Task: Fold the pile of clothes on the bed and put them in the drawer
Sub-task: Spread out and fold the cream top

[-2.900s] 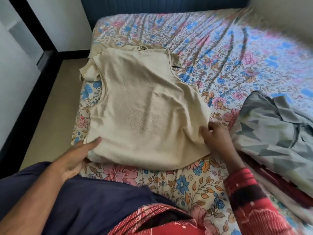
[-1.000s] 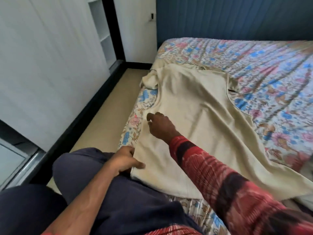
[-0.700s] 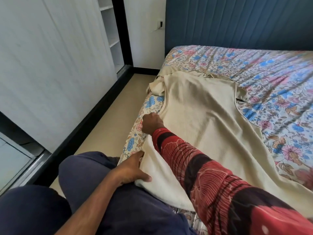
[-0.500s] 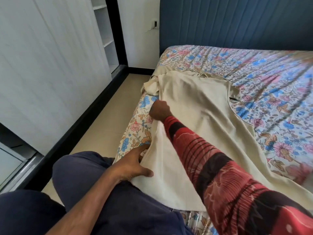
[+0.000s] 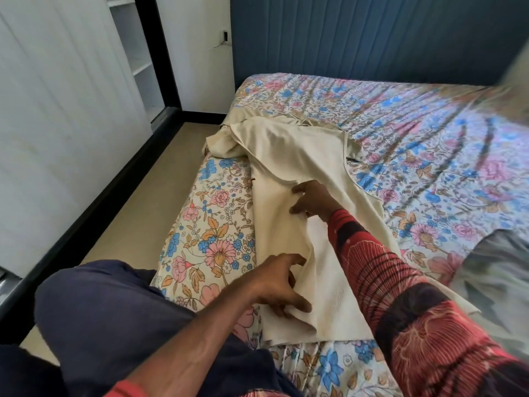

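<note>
While on the bed (image 5: pixel 429 156), cream garment (image 5: pixel 289 173), both hands gripping.

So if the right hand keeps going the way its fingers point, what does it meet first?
The right hand points left across the cream shirt, so it would likely run over the flap it has folded over, then the bare floral sheet near the bed's edge. Depth is hard to judge.

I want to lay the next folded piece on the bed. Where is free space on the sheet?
Free: the sheet between the beige garment and the blue headboard, and a strip between the garment's left edge and the bed's side. Crowded: the middle, where both the left hand and right hand hold the garment, and the right edge, with grey cloth.
</note>
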### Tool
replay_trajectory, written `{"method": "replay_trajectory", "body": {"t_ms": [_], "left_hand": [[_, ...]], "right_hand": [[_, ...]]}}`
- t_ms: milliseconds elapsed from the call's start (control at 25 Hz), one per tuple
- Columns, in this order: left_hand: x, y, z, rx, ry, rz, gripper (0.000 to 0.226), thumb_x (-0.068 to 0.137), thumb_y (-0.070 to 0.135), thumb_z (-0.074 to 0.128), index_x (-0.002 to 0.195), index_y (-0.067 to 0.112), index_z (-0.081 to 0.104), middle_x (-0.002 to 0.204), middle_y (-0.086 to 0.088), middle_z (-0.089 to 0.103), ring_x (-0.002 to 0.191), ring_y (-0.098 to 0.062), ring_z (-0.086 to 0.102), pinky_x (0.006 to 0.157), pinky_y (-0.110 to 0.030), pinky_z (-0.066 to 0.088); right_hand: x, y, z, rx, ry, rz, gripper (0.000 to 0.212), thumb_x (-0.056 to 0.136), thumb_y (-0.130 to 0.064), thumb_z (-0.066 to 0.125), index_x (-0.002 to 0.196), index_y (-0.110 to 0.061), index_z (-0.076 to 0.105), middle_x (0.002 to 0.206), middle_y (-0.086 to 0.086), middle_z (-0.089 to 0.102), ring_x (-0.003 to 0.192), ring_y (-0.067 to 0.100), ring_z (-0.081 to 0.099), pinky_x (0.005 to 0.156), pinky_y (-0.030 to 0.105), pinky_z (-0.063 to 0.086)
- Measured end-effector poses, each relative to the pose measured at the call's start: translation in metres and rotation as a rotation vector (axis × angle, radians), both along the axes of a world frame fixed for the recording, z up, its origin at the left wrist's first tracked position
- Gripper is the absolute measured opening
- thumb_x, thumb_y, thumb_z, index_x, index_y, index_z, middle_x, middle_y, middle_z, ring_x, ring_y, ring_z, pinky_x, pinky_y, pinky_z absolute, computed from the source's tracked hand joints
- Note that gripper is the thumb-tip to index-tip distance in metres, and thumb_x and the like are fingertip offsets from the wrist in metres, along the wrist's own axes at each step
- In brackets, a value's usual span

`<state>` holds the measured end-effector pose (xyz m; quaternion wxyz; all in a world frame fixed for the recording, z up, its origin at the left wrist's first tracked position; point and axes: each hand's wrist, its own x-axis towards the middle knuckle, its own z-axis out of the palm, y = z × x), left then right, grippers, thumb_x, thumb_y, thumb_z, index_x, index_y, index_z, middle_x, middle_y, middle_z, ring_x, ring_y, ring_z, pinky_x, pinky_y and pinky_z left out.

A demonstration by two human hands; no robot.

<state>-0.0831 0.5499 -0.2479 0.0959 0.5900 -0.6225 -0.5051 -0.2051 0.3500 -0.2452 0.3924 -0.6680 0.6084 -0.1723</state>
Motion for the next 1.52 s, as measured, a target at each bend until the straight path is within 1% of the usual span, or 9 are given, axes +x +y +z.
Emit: {"method": "replay_trajectory", "body": {"t_ms": [120, 320, 520, 720, 920, 1000, 1160, 1400, 1520], "left_hand": [[-0.003, 0.001, -0.002, 0.143, 0.205, 0.082, 0.070, 0.088, 0.031, 0.080, 0.146, 0.013, 0.045, 0.101, -0.022, 0.073, 0.073, -0.031, 0.075, 0.064, -0.041, 0.064], [-0.012, -0.007, -0.005, 0.171, 0.242, -0.020, 0.054, 0.101, 0.050, 0.053, 0.147, 0.023, 0.051, 0.100, -0.011, 0.069, 0.066, -0.022, 0.069, 0.056, -0.035, 0.056], [-0.025, -0.023, -0.014, 0.047, 0.212, -0.104, 0.034, 0.104, 0.025, 0.057, 0.138, 0.025, 0.059, 0.087, -0.004, 0.073, 0.063, -0.015, 0.064, 0.050, -0.028, 0.046], [0.038, -0.080, -0.006, -0.139, 0.129, 0.176, 0.022, 0.100, 0.019, 0.062, 0.121, 0.015, 0.066, 0.094, -0.006, 0.073, 0.068, -0.017, 0.070, 0.051, -0.029, 0.048], [0.107, -0.160, 0.001, -0.280, 0.025, 0.405, 0.030, 0.096, 0.015, 0.066, 0.126, 0.017, 0.060, 0.107, -0.004, 0.064, 0.069, -0.015, 0.061, 0.042, -0.017, 0.042], [0.124, -0.191, -0.003, -0.276, 0.008, 0.469, 0.025, 0.098, 0.011, 0.053, 0.122, 0.020, 0.057, 0.107, -0.008, 0.066, 0.074, -0.027, 0.066, 0.046, -0.022, 0.046], [0.147, -0.253, -0.011, -0.212, 0.104, 0.656, 0.031, 0.100, 0.008, 0.044, 0.126, 0.017, 0.059, 0.105, -0.013, 0.070, 0.094, -0.031, 0.073, 0.050, -0.031, 0.052], [0.181, -0.343, -0.018, -0.219, 0.338, 0.949, 0.021, 0.098, 0.035, 0.065, 0.108, 0.018, 0.070, 0.101, -0.006, 0.077, 0.092, -0.027, 0.075, 0.084, -0.048, 0.061], [0.175, -0.373, -0.006, -0.276, 0.312, 1.022, 0.022, 0.090, 0.027, 0.077, 0.106, 0.012, 0.072, 0.090, -0.008, 0.077, 0.078, -0.026, 0.076, 0.071, -0.040, 0.063]], "right_hand": [[-0.006, 0.011, -0.001, 0.032, 0.091, 0.093, 0.076, 0.070, 0.004, 0.089, 0.138, -0.014, 0.061, 0.120, 0.007, 0.051, 0.084, 0.028, 0.066, 0.053, 0.032, 0.060], [-0.011, 0.015, 0.005, -0.002, 0.329, 0.289, 0.075, 0.069, -0.001, 0.091, 0.137, -0.015, 0.062, 0.117, 0.008, 0.044, 0.060, 0.022, 0.061, 0.048, 0.027, 0.058], [-0.026, 0.006, 0.011, -0.005, 0.480, 0.409, 0.070, 0.071, -0.009, 0.090, 0.133, -0.027, 0.063, 0.127, 0.005, 0.045, 0.072, 0.021, 0.060, 0.050, 0.029, 0.055], [0.002, -0.041, 0.025, -0.086, 0.509, 0.451, 0.055, 0.082, -0.021, 0.085, 0.133, -0.020, 0.063, 0.130, 0.002, 0.055, 0.087, 0.018, 0.059, 0.061, 0.026, 0.050], [0.068, -0.091, 0.031, -0.288, 0.492, 0.394, 0.025, 0.089, -0.016, 0.067, 0.110, -0.030, 0.070, 0.129, 0.003, 0.062, 0.123, 0.026, 0.056, 0.105, 0.033, 0.043], [0.097, -0.117, 0.018, -0.247, 0.470, 0.402, 0.021, 0.085, -0.023, 0.062, 0.093, -0.040, 0.070, 0.119, 0.002, 0.066, 0.116, 0.028, 0.062, 0.103, 0.044, 0.050], [0.143, -0.127, 0.006, -0.243, 0.355, 0.337, 0.029, 0.084, -0.031, 0.057, 0.107, -0.035, 0.074, 0.122, 0.004, 0.066, 0.112, 0.030, 0.066, 0.100, 0.047, 0.053], [0.148, -0.138, -0.010, -0.361, 0.300, 0.248, 0.036, 0.092, -0.014, 0.060, 0.123, -0.027, 0.071, 0.118, 0.004, 0.068, 0.108, 0.030, 0.067, 0.092, 0.043, 0.056], [0.130, -0.144, -0.013, -0.361, 0.271, 0.359, 0.049, 0.085, -0.010, 0.067, 0.132, -0.025, 0.066, 0.123, 0.002, 0.064, 0.113, 0.026, 0.062, 0.096, 0.040, 0.052]]}}
